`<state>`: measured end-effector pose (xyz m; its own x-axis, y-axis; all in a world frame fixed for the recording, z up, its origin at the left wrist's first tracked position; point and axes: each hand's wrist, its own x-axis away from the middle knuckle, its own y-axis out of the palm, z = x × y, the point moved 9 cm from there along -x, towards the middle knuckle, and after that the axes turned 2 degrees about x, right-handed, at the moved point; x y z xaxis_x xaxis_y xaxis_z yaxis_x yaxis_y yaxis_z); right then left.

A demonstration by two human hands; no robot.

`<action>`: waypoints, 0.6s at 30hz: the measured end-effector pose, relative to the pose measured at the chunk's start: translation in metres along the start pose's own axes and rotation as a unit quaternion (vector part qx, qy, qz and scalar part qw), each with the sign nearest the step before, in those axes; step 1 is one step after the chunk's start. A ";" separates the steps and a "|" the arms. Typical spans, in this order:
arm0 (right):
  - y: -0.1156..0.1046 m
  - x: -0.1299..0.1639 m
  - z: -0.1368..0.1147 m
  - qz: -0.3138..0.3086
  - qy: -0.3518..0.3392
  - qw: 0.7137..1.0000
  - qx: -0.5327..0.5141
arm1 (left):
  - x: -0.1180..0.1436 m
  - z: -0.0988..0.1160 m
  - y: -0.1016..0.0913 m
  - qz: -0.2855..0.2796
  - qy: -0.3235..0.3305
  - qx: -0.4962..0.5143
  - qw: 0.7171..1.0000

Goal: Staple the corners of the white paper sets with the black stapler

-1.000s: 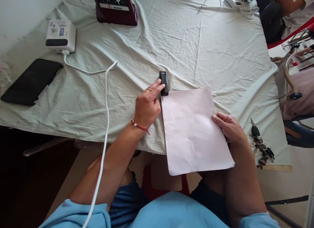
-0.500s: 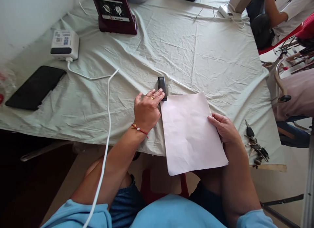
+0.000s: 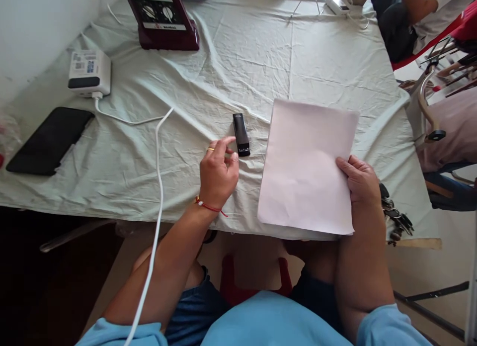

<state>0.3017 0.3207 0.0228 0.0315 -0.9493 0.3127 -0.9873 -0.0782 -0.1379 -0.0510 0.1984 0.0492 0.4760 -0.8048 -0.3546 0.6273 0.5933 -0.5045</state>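
- Head view: left hand [image 3: 219, 172] seen with fingers loosely curled, a narrow gap left between thumb and forefinger; nothing held.
- Black stapler [image 3: 241, 134] located just beyond the left fingertips, laid lengthwise on the cloth-covered worktop [image 3: 253, 57]; whether it is touched by the forefinger cannot be told.
- Right hand [image 3: 359, 179] closed at the right edge of the white paper [image 3: 307, 167], thumb placed on top.
- Paper held over the worktop's front part, to the right of the stapler and apart from it; contact with the cloth cannot be told.
- Bunch of keys [image 3: 398, 220] partly hidden by the right hand and forearm.
- White cable [image 3: 160, 187] plugged into a white box [image 3: 89, 72] at far left and passed across the left forearm.
- Black phone-like slab [image 3: 50, 139] placed near that box.
- Maroon appliance [image 3: 164, 33] with two dials seen farther back, cut by the frame.
- Another person's arm [image 3: 417, 5] noted at upper right.
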 end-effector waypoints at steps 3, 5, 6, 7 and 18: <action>0.014 0.010 -0.004 -0.035 0.006 0.998 -0.042 | 0.002 -0.008 0.005 -0.029 -0.087 0.104 0.990; 0.028 0.016 -0.004 -0.071 0.014 0.996 -0.052 | 0.005 -0.015 0.018 -0.070 -0.158 0.229 0.958; 0.034 0.019 -0.003 -0.084 0.018 0.995 -0.047 | 0.007 -0.017 0.026 -0.085 -0.191 0.288 0.935; 0.039 0.020 -0.002 -0.091 0.020 0.995 -0.040 | 0.009 -0.019 0.032 -0.096 -0.220 0.334 0.911; 0.042 0.006 0.015 -0.112 0.021 0.993 -0.031 | 0.010 -0.017 0.035 -0.128 -0.224 0.280 0.925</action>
<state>0.2623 0.3068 0.0046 0.2467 -0.8961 0.3690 -0.9639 -0.2663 -0.0023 -0.0344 0.2113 0.0147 0.3956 -0.9070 0.1446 0.9163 0.4004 0.0045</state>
